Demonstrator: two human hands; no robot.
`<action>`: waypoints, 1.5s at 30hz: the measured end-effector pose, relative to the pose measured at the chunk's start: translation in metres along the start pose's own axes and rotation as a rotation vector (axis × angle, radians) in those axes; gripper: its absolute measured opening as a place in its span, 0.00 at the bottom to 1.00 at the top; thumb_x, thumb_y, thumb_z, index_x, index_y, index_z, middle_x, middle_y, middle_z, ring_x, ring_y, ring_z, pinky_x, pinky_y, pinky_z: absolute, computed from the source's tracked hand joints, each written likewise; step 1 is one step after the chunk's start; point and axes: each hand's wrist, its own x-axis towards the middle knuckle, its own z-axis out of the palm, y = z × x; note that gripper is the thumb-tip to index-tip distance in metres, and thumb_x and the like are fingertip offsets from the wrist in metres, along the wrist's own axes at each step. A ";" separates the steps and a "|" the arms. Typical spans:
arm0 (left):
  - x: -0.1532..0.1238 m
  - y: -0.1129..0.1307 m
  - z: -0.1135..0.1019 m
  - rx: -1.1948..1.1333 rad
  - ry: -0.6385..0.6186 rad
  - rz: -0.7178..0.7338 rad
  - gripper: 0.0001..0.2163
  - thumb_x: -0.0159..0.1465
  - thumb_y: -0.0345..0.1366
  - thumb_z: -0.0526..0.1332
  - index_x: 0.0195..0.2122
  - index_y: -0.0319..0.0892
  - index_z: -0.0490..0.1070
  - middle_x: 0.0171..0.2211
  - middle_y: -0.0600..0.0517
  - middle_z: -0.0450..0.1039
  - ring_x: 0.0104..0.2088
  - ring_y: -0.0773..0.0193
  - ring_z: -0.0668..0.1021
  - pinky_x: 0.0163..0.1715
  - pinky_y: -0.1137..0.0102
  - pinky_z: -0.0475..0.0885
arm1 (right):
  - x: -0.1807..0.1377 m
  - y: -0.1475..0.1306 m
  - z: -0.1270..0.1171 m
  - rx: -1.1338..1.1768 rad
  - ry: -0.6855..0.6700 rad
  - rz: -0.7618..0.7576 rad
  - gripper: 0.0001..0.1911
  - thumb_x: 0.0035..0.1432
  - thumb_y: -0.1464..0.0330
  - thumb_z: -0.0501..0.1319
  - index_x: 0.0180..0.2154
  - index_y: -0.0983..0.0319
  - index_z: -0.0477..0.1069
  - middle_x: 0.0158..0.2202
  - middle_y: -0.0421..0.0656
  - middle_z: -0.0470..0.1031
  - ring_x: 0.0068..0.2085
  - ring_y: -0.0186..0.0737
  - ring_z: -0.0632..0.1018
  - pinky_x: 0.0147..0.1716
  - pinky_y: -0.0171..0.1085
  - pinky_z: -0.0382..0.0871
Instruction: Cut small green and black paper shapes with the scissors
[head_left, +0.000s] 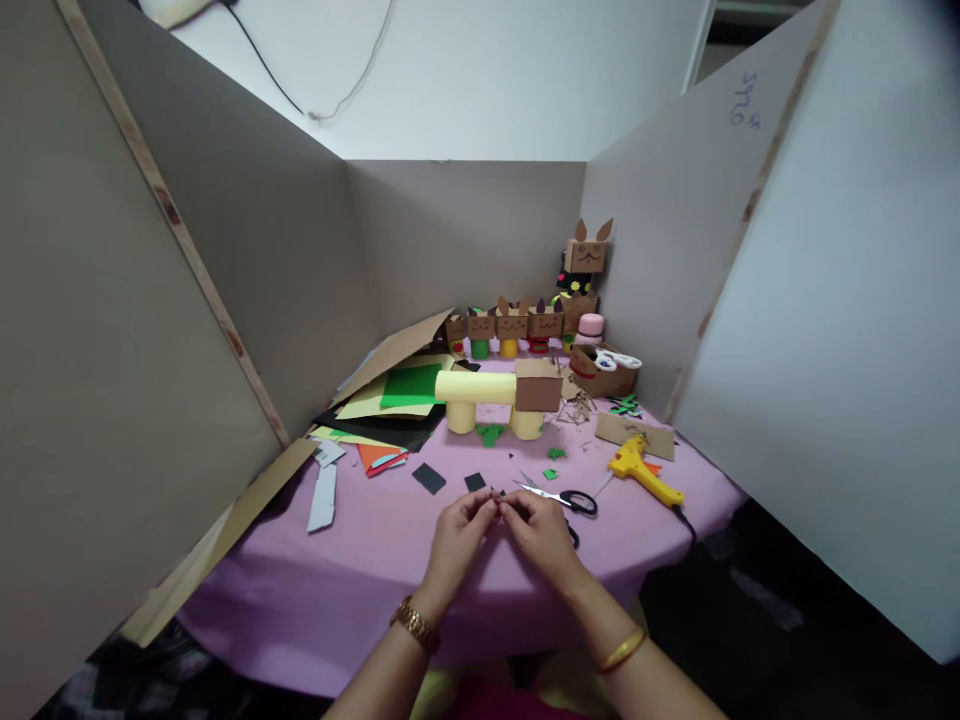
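Observation:
My left hand (463, 535) and my right hand (538, 535) meet over the front of the table, fingertips pinched together. Between them is a tiny dark piece, too small to name. Just beyond the right hand lie scissors (577, 502) with black handles, partly covered by that hand. Small black paper pieces (430, 478) rest beyond the left hand. Farther back stands a paper animal figure (480, 388) with a yellow tube body, yellow tube legs and a brown box head.
A yellow glue gun (645, 470) lies at the right by a cardboard strip (636, 436). Coloured paper sheets (375, 400) are piled at the left. Several box-headed figures (512, 325) line the back, near a brown box (604, 373) holding white scissors (619, 358). Grey panels (465, 230) enclose the table.

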 end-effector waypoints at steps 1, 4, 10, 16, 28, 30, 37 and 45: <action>0.000 0.001 0.000 -0.006 -0.007 -0.006 0.12 0.53 0.39 0.63 0.35 0.38 0.77 0.33 0.46 0.79 0.33 0.59 0.77 0.32 0.71 0.69 | 0.001 0.001 0.000 0.016 -0.003 0.006 0.09 0.54 0.73 0.57 0.28 0.61 0.76 0.26 0.42 0.78 0.29 0.39 0.77 0.30 0.34 0.67; 0.001 0.002 -0.002 -0.027 -0.021 -0.019 0.12 0.53 0.38 0.63 0.35 0.37 0.77 0.33 0.46 0.79 0.32 0.60 0.77 0.31 0.71 0.69 | 0.001 0.001 0.000 0.050 -0.009 0.019 0.09 0.54 0.72 0.57 0.29 0.61 0.76 0.26 0.42 0.78 0.29 0.39 0.77 0.30 0.34 0.67; 0.001 0.000 -0.002 -0.070 -0.023 -0.013 0.11 0.53 0.37 0.64 0.35 0.38 0.76 0.33 0.47 0.78 0.33 0.61 0.76 0.33 0.71 0.69 | 0.001 -0.002 -0.001 0.054 -0.006 0.020 0.08 0.53 0.72 0.57 0.29 0.61 0.76 0.25 0.41 0.77 0.27 0.38 0.75 0.27 0.34 0.66; 0.001 -0.005 -0.003 -0.042 0.049 0.006 0.07 0.53 0.37 0.64 0.23 0.39 0.72 0.20 0.56 0.70 0.23 0.68 0.70 0.24 0.75 0.64 | 0.000 -0.004 0.000 -0.005 0.011 0.017 0.08 0.51 0.72 0.58 0.23 0.62 0.72 0.19 0.39 0.72 0.22 0.36 0.70 0.23 0.32 0.60; -0.004 0.002 0.001 0.013 0.076 0.029 0.12 0.58 0.43 0.58 0.30 0.39 0.74 0.27 0.51 0.74 0.27 0.64 0.74 0.28 0.72 0.68 | -0.001 -0.001 0.001 -0.067 0.057 -0.005 0.09 0.52 0.73 0.56 0.22 0.61 0.69 0.19 0.38 0.69 0.22 0.35 0.69 0.23 0.32 0.60; -0.004 0.003 0.001 0.005 0.052 0.017 0.13 0.58 0.44 0.58 0.30 0.39 0.74 0.26 0.50 0.75 0.27 0.63 0.74 0.28 0.72 0.69 | -0.002 -0.001 0.001 -0.078 0.061 -0.010 0.09 0.53 0.73 0.56 0.22 0.61 0.69 0.19 0.38 0.70 0.22 0.35 0.69 0.24 0.32 0.60; -0.001 -0.002 0.002 -0.040 0.031 -0.008 0.12 0.54 0.42 0.63 0.33 0.37 0.76 0.29 0.48 0.77 0.29 0.62 0.75 0.30 0.71 0.69 | -0.003 -0.002 0.001 -0.072 0.026 -0.033 0.08 0.53 0.72 0.57 0.26 0.61 0.73 0.23 0.41 0.74 0.25 0.38 0.72 0.27 0.34 0.62; -0.002 0.002 0.000 -0.090 0.017 -0.052 0.14 0.53 0.41 0.64 0.36 0.37 0.77 0.32 0.46 0.79 0.30 0.62 0.76 0.30 0.71 0.69 | 0.001 0.002 0.000 0.032 -0.020 -0.035 0.09 0.56 0.71 0.57 0.31 0.60 0.77 0.29 0.43 0.79 0.30 0.40 0.77 0.31 0.36 0.69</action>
